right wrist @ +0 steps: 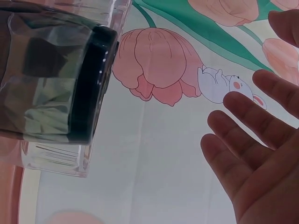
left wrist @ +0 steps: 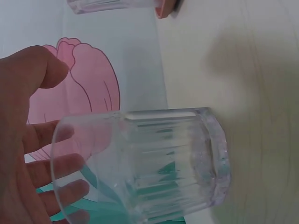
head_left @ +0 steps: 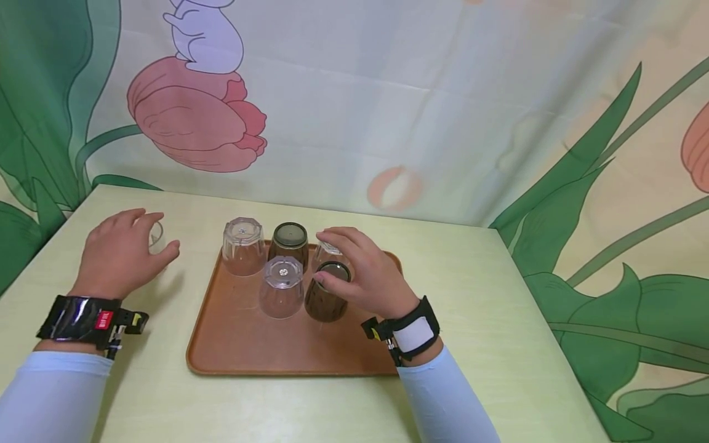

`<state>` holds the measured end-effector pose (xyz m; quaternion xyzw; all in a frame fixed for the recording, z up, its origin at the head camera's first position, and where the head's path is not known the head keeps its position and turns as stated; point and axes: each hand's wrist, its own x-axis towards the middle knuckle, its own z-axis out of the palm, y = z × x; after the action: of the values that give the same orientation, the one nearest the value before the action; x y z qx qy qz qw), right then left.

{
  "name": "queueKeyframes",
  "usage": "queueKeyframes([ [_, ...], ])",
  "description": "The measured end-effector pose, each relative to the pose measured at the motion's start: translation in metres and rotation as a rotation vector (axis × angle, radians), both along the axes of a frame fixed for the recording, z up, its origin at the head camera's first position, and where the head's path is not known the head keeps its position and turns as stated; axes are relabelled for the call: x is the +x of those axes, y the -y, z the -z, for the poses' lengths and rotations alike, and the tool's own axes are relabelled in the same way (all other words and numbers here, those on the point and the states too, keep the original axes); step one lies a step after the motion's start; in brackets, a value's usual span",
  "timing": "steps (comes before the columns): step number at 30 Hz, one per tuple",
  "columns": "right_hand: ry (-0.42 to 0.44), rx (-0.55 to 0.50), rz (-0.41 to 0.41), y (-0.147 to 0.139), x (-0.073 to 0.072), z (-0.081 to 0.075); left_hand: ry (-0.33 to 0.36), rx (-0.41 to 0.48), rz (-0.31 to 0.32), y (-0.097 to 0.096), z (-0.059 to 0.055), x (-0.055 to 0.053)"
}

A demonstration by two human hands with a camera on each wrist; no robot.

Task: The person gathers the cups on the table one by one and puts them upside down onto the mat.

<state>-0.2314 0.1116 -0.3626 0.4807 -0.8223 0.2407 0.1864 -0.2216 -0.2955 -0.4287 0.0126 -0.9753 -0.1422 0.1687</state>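
Observation:
At the table's left side my left hand (head_left: 118,253) reaches around a clear glass (left wrist: 163,163), which stands on its base with its rim up. Fingers show through the far side of that glass, while the thumb is held away from it. My right hand (head_left: 370,275) hovers over the brown tray (head_left: 244,354), fingers spread above a dark glass (head_left: 325,303) that stands upside down. In the right wrist view, a gap shows between those fingers and the dark glass. Nothing is held in the right hand.
Also upside down on the tray are a clear glass (head_left: 244,249) at back left, another dark glass (head_left: 290,246), a clear glass (head_left: 281,292) in front, and a clear glass (head_left: 329,248) partly hidden by the right hand. A printed curtain (head_left: 343,111) hangs behind the pale table (head_left: 460,295).

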Motion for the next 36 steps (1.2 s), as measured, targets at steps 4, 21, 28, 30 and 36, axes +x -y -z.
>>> queueKeyframes([
  [4, 0.005, 0.0, 0.002, 0.0, 0.001, 0.001, -0.008, -0.01, 0.003, 0.003, 0.003, -0.003],
  [21, -0.008, 0.007, 0.008, 0.0, -0.002, 0.004, 0.04, -0.028, -0.014, 0.013, 0.006, -0.009],
  [28, -0.001, 0.008, 0.007, 0.0, -0.004, 0.003, 0.059, -0.023, -0.017, 0.016, 0.007, -0.012],
  [30, 0.006, 0.008, 0.008, 0.0, -0.004, 0.004, 0.062, -0.015, -0.02, 0.015, 0.007, -0.012],
  [36, 0.009, 0.002, 0.009, -0.001, -0.004, 0.005, 0.058, 0.001, -0.024, 0.015, 0.01, -0.013],
])
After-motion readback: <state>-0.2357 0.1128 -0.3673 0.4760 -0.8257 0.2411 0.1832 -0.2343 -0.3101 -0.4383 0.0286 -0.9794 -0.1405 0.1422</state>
